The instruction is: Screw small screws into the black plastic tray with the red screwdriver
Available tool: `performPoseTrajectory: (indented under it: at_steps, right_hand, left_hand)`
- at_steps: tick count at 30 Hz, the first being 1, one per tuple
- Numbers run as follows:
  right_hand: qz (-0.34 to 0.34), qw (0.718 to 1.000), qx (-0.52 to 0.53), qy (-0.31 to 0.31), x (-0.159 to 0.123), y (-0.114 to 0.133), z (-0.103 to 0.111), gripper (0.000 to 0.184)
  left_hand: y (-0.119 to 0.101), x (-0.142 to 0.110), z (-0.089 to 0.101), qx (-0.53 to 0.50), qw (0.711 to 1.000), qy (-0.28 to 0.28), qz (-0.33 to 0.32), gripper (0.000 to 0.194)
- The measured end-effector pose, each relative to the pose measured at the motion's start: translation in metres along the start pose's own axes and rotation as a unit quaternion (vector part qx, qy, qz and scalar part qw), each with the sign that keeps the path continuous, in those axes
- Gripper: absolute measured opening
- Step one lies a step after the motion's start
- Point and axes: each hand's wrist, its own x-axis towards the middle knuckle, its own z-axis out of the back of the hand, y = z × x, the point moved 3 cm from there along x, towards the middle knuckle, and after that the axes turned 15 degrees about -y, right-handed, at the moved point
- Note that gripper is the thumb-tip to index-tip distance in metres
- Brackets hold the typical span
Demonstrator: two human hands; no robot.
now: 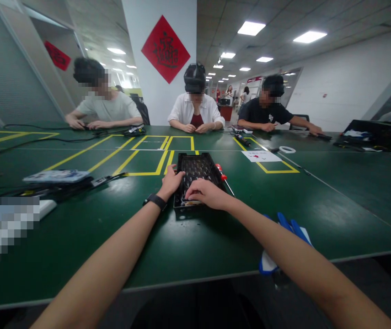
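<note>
A rectangular black plastic case, with a rim and rows of shiny bumps or slots inside, lies on the green table in front of me. My left hand grips its left side, thumb over the rim. Over the near right part of the case, my right hand is curled with its fingertips pinched low inside; what they hold, if anything, is hidden. A pale brownish strip shows at the case's near end, just below those fingers. Against the right side lies a screwdriver with a red handle, its shaft pointing toward me.
Blue-and-white gloves lie under my right forearm near the table edge. Left are a flat box and dark cables. Yellow tape marks the green table. A paper sheet and a white ring lie right; three people sit opposite.
</note>
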Motion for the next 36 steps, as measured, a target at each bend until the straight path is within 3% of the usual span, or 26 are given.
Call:
performPoseTrajectory:
  at_steps: [3, 8, 13, 16, 28, 36]
  right_hand:
    - [-0.019, 1.0, 0.005, 0.023, -0.001, 0.001, -0.003, 0.013]
    - [-0.041, 0.999, 0.024, -0.001, -0.002, 0.0, -0.002, 0.015]
    - [-0.003, 1.0, -0.012, 0.002, 0.001, 0.0, -0.006, 0.011]
    - [0.018, 0.999, -0.027, 0.001, 0.003, 0.0, -0.01, 0.01]
    - [-0.016, 0.998, -0.052, 0.026, 0.002, -0.009, -0.018, 0.012]
    - [-0.024, 0.998, -0.058, 0.011, 0.002, -0.009, -0.019, 0.012]
  left_hand:
    - [0.006, 0.003, -0.003, -0.032, 0.999, 0.006, 0.007, 0.055]
    - [0.009, 0.005, -0.005, -0.06, 0.998, 0.011, 0.01, 0.052]
    - [0.006, 0.002, -0.003, -0.08, 0.997, 0.001, 0.002, 0.048]
    - [0.005, 0.001, -0.003, -0.076, 0.997, -0.001, 0.0, 0.048]
    - [0.005, 0.003, -0.006, -0.042, 0.999, -0.003, -0.005, 0.051]
    - [0.007, 0.004, -0.006, -0.049, 0.999, -0.005, -0.004, 0.05]
